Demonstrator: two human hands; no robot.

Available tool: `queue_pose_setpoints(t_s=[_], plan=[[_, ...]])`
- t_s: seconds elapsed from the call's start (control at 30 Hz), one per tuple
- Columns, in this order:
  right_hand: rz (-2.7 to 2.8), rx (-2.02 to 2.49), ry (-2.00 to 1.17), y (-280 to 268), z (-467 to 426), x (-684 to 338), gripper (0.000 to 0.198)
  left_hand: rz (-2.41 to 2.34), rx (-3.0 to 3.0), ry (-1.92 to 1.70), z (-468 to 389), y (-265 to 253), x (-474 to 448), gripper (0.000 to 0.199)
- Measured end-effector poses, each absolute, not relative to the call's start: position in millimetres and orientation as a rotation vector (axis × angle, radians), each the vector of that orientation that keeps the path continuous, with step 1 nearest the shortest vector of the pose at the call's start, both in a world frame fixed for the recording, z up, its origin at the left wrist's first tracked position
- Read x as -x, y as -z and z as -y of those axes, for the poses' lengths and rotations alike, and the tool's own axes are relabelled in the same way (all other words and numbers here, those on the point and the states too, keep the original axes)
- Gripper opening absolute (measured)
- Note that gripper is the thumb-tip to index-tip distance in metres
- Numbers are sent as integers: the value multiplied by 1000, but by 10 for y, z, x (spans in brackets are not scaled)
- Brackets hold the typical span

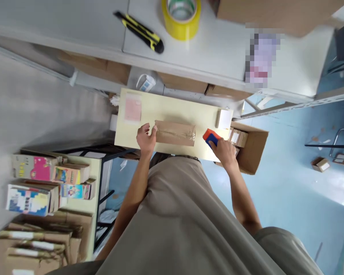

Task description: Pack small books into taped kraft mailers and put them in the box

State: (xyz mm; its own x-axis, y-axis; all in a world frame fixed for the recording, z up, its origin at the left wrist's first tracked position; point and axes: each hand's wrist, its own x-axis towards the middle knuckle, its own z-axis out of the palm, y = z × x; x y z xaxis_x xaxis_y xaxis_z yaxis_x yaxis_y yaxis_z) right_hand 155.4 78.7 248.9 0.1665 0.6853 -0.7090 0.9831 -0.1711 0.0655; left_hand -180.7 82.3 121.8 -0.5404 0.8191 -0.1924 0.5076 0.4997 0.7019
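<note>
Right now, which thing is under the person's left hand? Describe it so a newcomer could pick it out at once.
Find the pale yellow table in front of the person. At its middle lies a long brown parcel, with the left hand on one end. Unlike the pink sheet and small white box nearby, it is brown and wrapped in glossy clear tape.

The left hand (145, 138) rests on the pale yellow table (172, 110), its fingertips (154, 130) touching the near end of a taped brown parcel (175, 133). The right hand (225, 149) grips a red-and-blue tape dispenser (211, 137), just beyond the parcel's far end. An open carton (253, 147) sits just past the right fingers. A pink slip (132, 108) lies above the left fingers.
</note>
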Motion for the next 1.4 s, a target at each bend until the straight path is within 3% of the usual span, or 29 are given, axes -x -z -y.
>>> queue_pose_setpoints(t_s=[0.2, 0.33, 0.57, 0.83, 1.0, 1.2, 1.3, 1.4], plan=[[-1750, -2297, 755, -3140, -1081, -1544, 45, -1736, -1695, -1199, -1283, -2044, 1154, 37], [-2096, -2420, 573, -3459, -1593, -1345, 43, -1374, -1959, -1327, -1728, -2630, 571, 36], [-2277, -2447, 260, -3609, -2590, -938, 60, -1190, -2065, -1264, -2371, -2855, 315, 52], [-2180, -2401, 308, -3460, -2816, -843, 62, -1245, -1997, -1216, -2106, -2623, 589, 47], [-2244, -2404, 168, -3187, -2427, -892, 65, -1471, -1867, -1110, -1738, -2013, 1218, 44], [-1974, -2598, 632, -2219, -1123, -626, 74, -1880, -1280, -842, -880, -1065, 2069, 48], [-1778, -2511, 954, -1799, -607, -385, 79, -1800, -1149, -767, -560, -877, 2065, 52], [-1674, -2529, 990, -1587, -399, -233, 85, -1768, -1201, -790, -459, -892, 1894, 60]])
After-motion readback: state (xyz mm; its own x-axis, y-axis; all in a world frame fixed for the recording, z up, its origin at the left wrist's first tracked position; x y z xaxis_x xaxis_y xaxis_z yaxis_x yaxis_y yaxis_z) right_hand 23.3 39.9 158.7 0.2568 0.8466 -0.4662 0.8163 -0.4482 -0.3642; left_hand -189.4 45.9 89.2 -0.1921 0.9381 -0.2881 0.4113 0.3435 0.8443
